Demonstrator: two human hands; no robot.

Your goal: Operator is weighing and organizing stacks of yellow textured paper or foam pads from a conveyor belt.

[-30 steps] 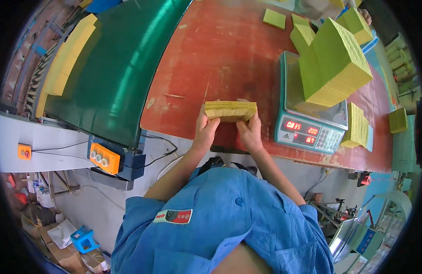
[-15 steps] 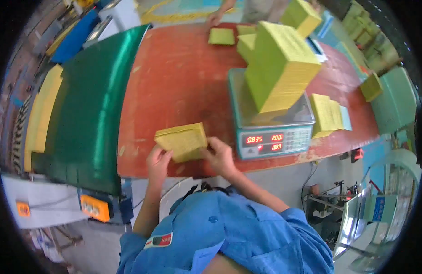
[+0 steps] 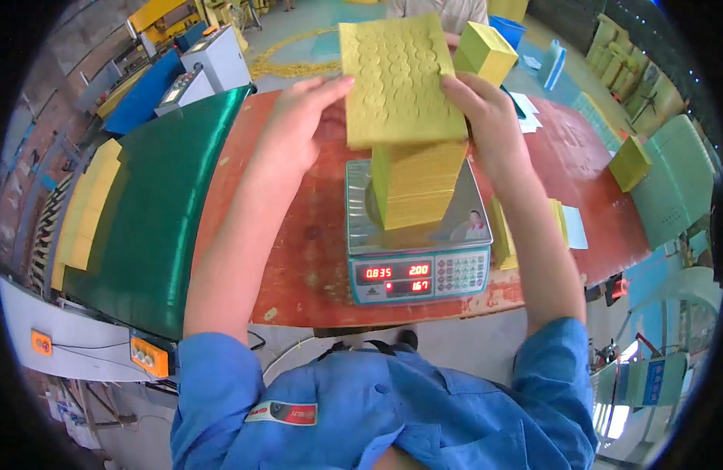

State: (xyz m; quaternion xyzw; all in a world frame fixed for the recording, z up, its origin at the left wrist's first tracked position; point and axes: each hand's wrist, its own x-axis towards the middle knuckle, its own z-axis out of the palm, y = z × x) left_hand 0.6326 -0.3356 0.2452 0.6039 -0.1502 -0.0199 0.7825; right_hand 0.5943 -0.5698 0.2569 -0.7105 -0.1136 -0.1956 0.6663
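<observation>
Hands, two, set apart at opposite edges of one piece: left hand gripping the left edge, thumb on the near face; right hand gripping the right edge likewise. Yellow embossed pad, one, its face patterned with rows of overlapping rings, held tilted toward the wearer at the top of the tall stack; contact between the two cannot be told, nor the pad's full thickness. Tall yellow stack, one, upright on the pan of the scale, its display lit red. Condition of work, as judged: the stack is already built up on the pan; the pad is not yet released, so its placing appears unfinished. Outstanding or set aside, which cannot be told: yellow bundles right of the scale, partly behind the right forearm, with a pale blue sheet beside them; a yellow block beyond the right hand; another small block at the far right. Support: red worktop. Adjoining at left: green belt, with yellow sheets along its outer side.
</observation>
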